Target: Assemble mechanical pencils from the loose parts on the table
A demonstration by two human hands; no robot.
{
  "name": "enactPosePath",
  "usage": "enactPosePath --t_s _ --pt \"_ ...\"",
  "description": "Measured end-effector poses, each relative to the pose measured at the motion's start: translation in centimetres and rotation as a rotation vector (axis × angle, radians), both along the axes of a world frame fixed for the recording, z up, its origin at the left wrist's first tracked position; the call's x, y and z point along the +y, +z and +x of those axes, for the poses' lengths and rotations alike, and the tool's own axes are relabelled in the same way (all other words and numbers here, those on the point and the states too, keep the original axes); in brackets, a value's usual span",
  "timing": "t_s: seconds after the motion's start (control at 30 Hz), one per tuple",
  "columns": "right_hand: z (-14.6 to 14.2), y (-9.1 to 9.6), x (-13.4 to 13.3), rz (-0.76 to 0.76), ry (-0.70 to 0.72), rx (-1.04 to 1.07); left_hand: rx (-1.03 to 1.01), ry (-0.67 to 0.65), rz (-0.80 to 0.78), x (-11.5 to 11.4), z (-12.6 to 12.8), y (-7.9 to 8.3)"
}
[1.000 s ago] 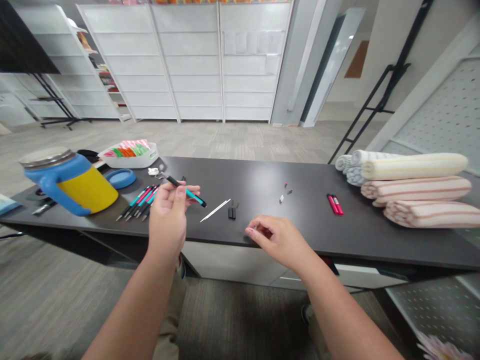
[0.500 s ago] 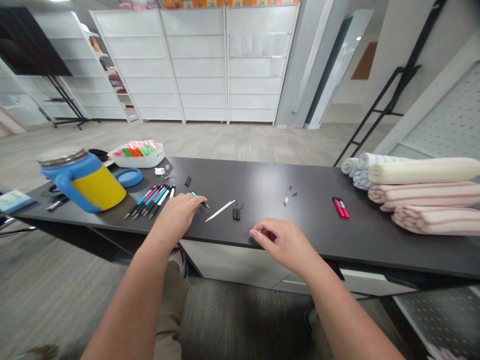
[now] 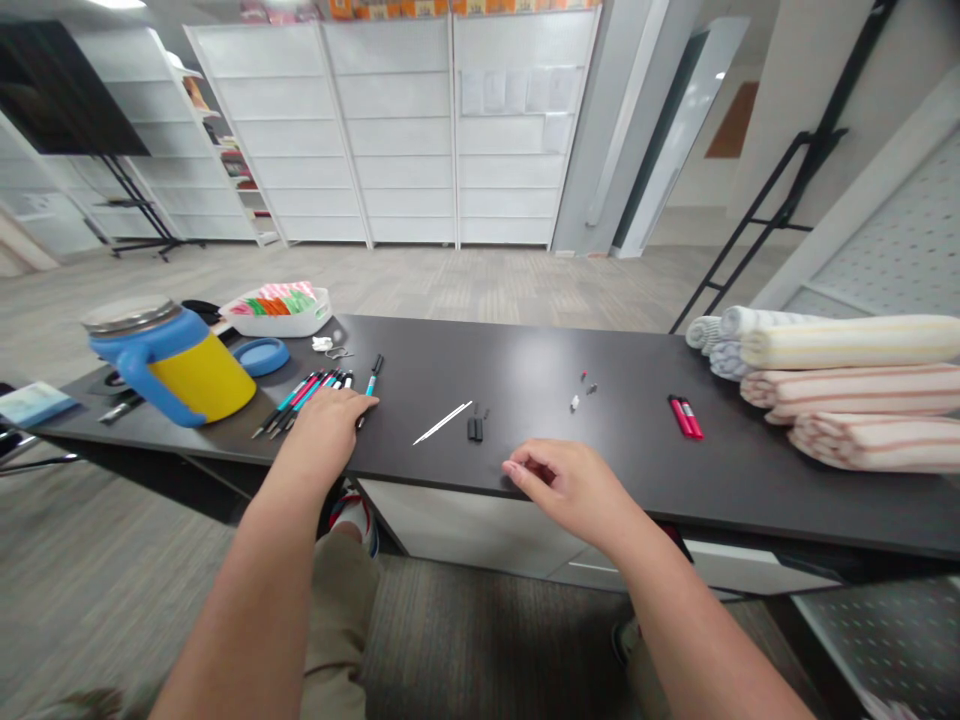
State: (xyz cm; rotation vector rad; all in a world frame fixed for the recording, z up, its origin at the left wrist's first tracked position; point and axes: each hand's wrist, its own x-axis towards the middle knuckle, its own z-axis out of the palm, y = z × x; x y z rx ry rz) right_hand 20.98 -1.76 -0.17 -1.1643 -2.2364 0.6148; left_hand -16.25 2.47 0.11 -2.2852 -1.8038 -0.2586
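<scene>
My left hand point(image 3: 330, 418) is at the left part of the dark tabletop, fingers closed around a teal pen point(image 3: 372, 382) with a black upper end and dark tip. Beside and partly under this hand lie several pens point(image 3: 292, 403) in teal, pink, white and black. My right hand point(image 3: 559, 480) hovers near the front edge, its fingers curled and thumb against the fingertips; whatever they hold is hidden. Between the hands are thin white rods point(image 3: 442, 423), two short black pieces point(image 3: 475, 430) and tiny dark bits point(image 3: 481, 409). Farther right lies a small white piece point(image 3: 575, 403).
A blue-yellow mug point(image 3: 199, 375), blue lid point(image 3: 261, 356) and white basket point(image 3: 296, 320) of colourful packets stand left. Two red slim items point(image 3: 685, 416) lie on the right, before rolled striped cloths point(image 3: 847, 385). The tabletop point(image 3: 510, 350) has a front edge close to my body.
My left hand has moved left to the pens and turned the teal pen, which now lines up with the black piece behind it. My right hand has hardly moved.
</scene>
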Motion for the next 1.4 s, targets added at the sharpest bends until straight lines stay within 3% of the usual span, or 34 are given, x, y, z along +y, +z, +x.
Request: enactPosePath --t_s 0.13,0.2,0.37,0.47,0.57,0.73,0.87,1.0,1.1,1.27,1.4 --pt "1.8 0.3 0.9 0.019 -0.1 0.007 0.073 0.047 -0.001 -0.3 0.0 0.1" --pt "3.8 0.3 1.8 0.088 -0.282 -0.072 0.087 0.062 0.005 -0.6 0.0 0.1" --pt "10.7 -0.3 3.2 0.225 -0.922 -0.291 0.087 0.112 0.037 -0.7 0.1 -0.1" --pt "13.7 -0.7 3.2 0.211 -1.134 -0.376 0.101 0.154 0.057 -0.6 0.5 -0.2" --pt "14.9 -0.9 3.0 0.141 -1.168 -0.425 0.114 0.184 0.076 -0.7 1.1 0.0" --pt "14.4 -0.9 3.1 0.103 -1.17 -0.463 0.101 0.237 0.119 -0.2 2.9 1.3" --pt "14.2 -0.7 3.0 0.066 -1.161 -0.48 0.083 0.263 0.082 3.3 4.4 2.6" --pt "14.2 -0.7 2.9 0.079 -1.145 -0.484 0.075 0.301 -0.072 8.1 5.0 3.2" --pt "14.3 -0.8 3.0 0.094 -1.144 -0.479 0.063 0.312 -0.125 10.0 5.0 3.2" --pt "14.4 -0.8 3.2 0.041 -1.146 -0.471 0.019 0.286 -0.19 10.0 6.3 3.0" --pt "14.3 -0.7 3.0 0.024 -1.138 -0.461 -0.014 0.193 -0.216 10.1 10.1 2.6"
